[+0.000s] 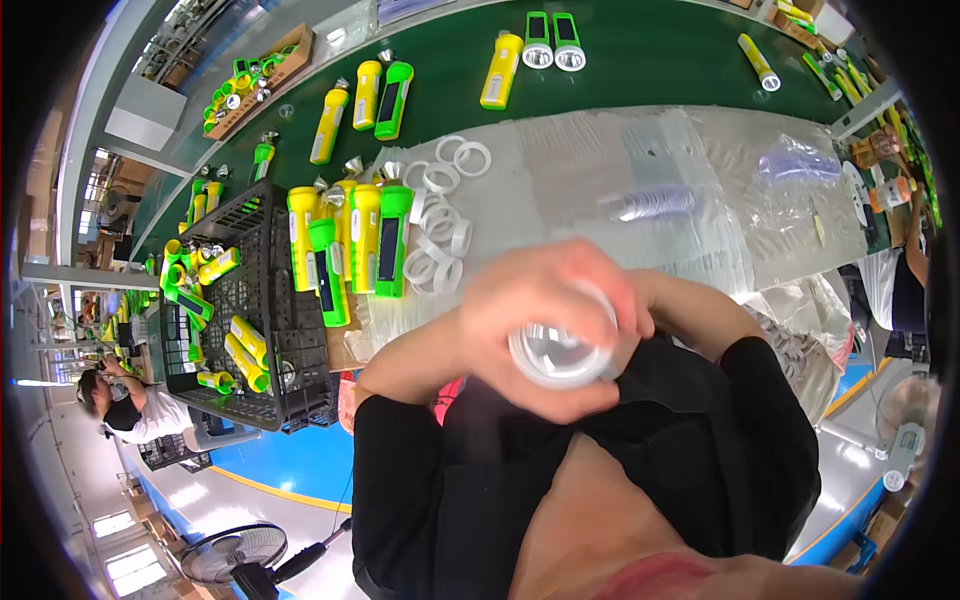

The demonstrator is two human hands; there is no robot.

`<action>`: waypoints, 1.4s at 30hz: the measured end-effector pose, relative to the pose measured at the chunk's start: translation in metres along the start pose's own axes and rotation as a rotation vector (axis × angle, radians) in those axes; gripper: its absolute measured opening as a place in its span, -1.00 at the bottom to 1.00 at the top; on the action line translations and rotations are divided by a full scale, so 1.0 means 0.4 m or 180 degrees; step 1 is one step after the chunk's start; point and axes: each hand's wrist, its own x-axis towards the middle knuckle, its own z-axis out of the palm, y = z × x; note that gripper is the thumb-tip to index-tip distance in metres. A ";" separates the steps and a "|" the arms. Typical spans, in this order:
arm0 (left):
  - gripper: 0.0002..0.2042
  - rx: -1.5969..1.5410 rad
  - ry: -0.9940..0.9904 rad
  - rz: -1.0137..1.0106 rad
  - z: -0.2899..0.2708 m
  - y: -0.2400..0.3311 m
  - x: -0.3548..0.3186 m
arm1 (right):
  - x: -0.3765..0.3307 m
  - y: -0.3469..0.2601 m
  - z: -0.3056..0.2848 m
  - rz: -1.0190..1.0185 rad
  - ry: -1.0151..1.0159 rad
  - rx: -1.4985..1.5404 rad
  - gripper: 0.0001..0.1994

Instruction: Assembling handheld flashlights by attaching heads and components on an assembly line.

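In front of my chest, a flashlight's round head (560,352) with a white rim and clear lens points up toward me. My left hand (530,305) is closed around it, its fingers curled over the rim and slightly blurred. Pressed against that hand is my right hand (638,310), its fingers curled and mostly hidden, so what it grips does not show. The flashlight's body is also hidden. Several loose white rings (440,178) lie on the plastic-covered table beyond my left hand. Beside them is a cluster of yellow and green flashlights (365,235).
A black crate (285,330) with yellow and green flashlight bodies stands at left. Along the green belt (440,60) are more flashlights and a cardboard box (270,85) of parts. Stacked clear lenses (655,203) and a plastic bag (800,165) lie at right. A fan (235,555) stands lower left.
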 end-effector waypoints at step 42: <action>-0.84 0.2390 0.1139 -0.0824 -0.145 -0.173 -0.100 | -0.088 -0.017 0.031 0.0162 0.2225 -0.0275 -0.45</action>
